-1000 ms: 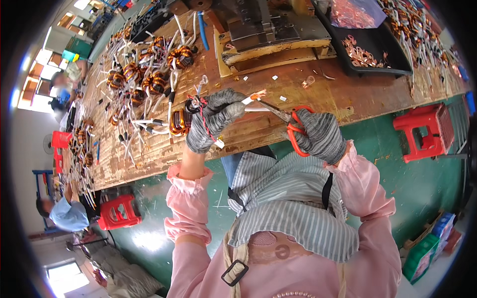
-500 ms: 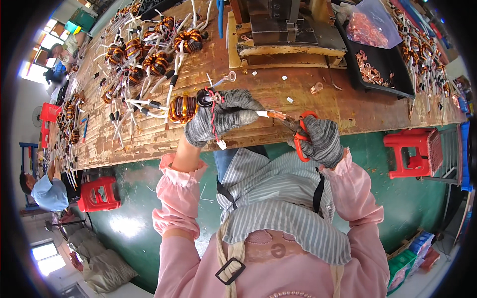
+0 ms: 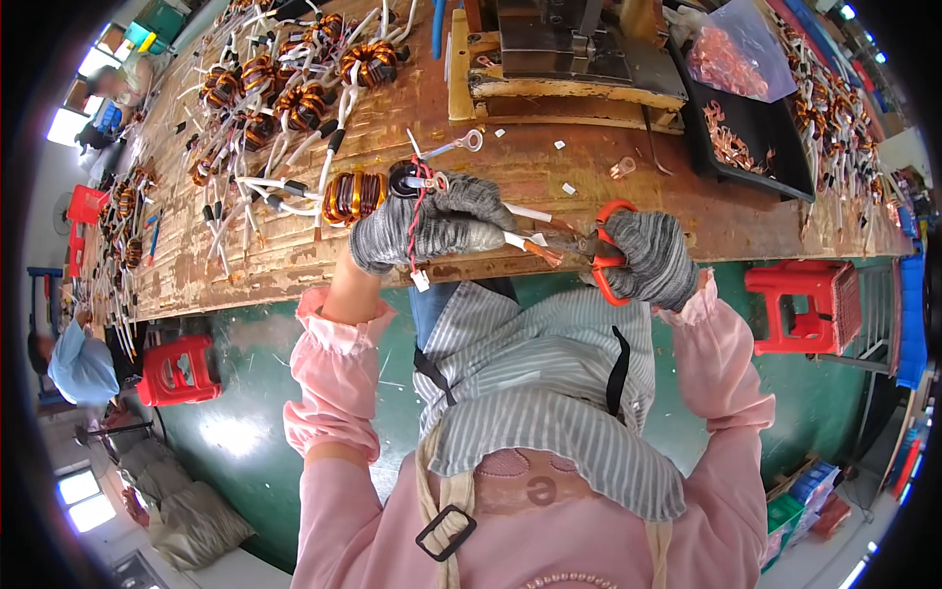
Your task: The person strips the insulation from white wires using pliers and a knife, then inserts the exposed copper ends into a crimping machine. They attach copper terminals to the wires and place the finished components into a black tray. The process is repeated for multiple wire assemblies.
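Observation:
My left hand (image 3: 437, 226), in a grey knitted glove, is closed around the white wires of a copper coil (image 3: 353, 198). Two white wires (image 3: 528, 213) stick out of its fingers to the right; the lower one ends in bare, splayed copper strands (image 3: 543, 253). A red-and-white twisted lead (image 3: 416, 231) with a small white connector (image 3: 420, 281) hangs over that glove. Just beyond the hand, a ring terminal (image 3: 473, 140) points away on a wire. My gloved right hand (image 3: 653, 257) grips orange-handled scissors (image 3: 613, 208), their blades beside the wire ends.
A metal press (image 3: 569, 59) stands at the table's far side, with a black tray (image 3: 751, 177) of copper terminals to its right. More coils (image 3: 304, 103) lie at the left. One loose terminal (image 3: 623, 168) is near the press. Red stools (image 3: 182, 368) stand below the table edge.
The scissors have shifted slightly right and their blades now reach the upper white wire, which has come into sight. The bare copper strands now hang below the blades.

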Motion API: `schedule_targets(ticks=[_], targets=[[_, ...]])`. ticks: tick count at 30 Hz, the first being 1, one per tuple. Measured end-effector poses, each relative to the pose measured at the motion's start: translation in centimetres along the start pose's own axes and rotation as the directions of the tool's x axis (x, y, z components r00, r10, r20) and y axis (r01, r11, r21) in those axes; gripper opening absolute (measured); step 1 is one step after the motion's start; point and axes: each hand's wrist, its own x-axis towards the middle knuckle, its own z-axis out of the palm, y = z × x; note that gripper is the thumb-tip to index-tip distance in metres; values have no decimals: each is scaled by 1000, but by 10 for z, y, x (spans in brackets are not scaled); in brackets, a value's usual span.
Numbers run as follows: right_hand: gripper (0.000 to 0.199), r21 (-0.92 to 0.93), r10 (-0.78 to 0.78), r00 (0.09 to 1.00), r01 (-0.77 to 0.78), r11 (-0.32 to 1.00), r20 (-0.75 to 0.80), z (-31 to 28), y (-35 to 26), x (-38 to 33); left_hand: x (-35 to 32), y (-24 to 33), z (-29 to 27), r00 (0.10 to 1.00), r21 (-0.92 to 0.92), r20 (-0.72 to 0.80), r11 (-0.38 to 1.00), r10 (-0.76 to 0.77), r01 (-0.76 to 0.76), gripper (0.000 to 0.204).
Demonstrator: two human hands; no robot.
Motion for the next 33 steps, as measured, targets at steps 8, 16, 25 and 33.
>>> schedule_targets(ticks=[8,16,25,33], targets=[[54,-156,-75,997,80,985,34,-1,5,-9,-1,1,2,999,-34,27,999,-22,23,15],[52,-38,-36,999,36,999,12,3,4,-9,-6,-22,1,997,8,72,1000,25,-26,16],[50,216,-72,986,38,976,149,-1,7,-4,0,-11,-15,953,51,276,989,122,-141,24],[53,161,-53,977,20,987,207,2,7,-11,-7,-28,-6,973,48,171,985,153,-163,14]])
